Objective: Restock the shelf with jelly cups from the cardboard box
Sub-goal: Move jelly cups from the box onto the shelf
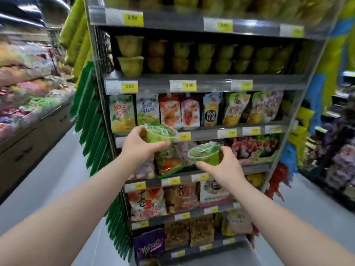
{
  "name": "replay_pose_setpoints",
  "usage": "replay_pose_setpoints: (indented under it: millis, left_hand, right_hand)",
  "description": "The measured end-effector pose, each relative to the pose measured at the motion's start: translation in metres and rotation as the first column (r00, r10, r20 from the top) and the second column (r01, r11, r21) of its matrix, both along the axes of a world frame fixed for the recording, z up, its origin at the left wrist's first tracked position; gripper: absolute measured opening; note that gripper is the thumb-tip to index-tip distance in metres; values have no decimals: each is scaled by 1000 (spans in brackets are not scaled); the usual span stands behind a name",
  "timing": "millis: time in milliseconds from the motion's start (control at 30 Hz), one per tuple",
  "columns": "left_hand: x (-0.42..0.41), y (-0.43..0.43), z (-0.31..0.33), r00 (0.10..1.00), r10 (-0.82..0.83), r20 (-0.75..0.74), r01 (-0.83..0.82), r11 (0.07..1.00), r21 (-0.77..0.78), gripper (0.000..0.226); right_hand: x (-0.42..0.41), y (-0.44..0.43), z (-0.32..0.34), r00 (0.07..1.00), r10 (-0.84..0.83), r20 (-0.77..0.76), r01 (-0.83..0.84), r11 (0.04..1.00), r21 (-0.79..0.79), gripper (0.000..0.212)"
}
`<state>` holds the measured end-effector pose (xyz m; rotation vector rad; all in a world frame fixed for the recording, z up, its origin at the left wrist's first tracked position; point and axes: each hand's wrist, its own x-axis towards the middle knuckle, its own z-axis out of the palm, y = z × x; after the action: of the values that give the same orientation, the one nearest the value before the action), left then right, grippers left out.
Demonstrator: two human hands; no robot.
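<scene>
Jelly cups sit in both my hands, 1 each, raised in front of the shelving. My left hand (137, 145) is curled round a green jelly cup (160, 134), which tilts with its lid toward me. My right hand (223, 166) grips a second green cup (204, 154), lower and to the right; the 2 cups are near each other but apart. Above them, the shelf (211, 83) with 2.50 price tags (189, 87) carries stacked cups (192, 58), 2 high. Drink pouches (171, 110) fill the row just behind my left hand. Motion blur softens the edges of my view.
</scene>
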<state>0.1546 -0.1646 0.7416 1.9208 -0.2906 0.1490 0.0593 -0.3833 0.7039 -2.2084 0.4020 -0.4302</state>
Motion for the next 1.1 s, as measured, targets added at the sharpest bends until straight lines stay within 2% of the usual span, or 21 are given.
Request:
replay_pose_setpoints:
  millis: [200, 300, 433, 600, 700, 867, 967, 1100]
  left_hand:
    - [-8, -34, 39, 995, 77, 65, -75, 997, -31, 104]
    - [-6, -42, 54, 989, 112, 101, -108, 993, -43, 94]
    - [3, -46, 73, 980, 131, 149, -123, 990, -65, 87]
    - [34, -38, 96, 969, 143, 203, -138, 990, -36, 111]
    - [55, -30, 104, 972, 115, 206, -118, 993, 1, 104]
    - [88, -18, 116, 960, 71, 270, -71, 997, -7, 93]
    - [103, -15, 125, 951, 32, 306, -37, 999, 10, 71]
    - [120, -11, 123, 949, 20, 316, -28, 999, 20, 68]
  right_hand:
    - [10, -41, 51, 986, 70, 154, -66, 997, -31, 76]
    - [22, -52, 66, 976, 101, 192, -99, 995, -22, 79]
    - [41, -55, 85, 953, 154, 260, -147, 988, -48, 65]
    - [79, -51, 110, 921, 175, 347, -163, 985, -64, 57]
    - [104, -42, 130, 895, 199, 400, -183, 980, -77, 51]
    - [149, -23, 163, 861, 184, 475, -168, 983, -75, 53]
    - [178, -11, 179, 871, 197, 451, -173, 980, -94, 56]
    - [220, -2, 191, 907, 205, 367, -164, 976, -140, 72]
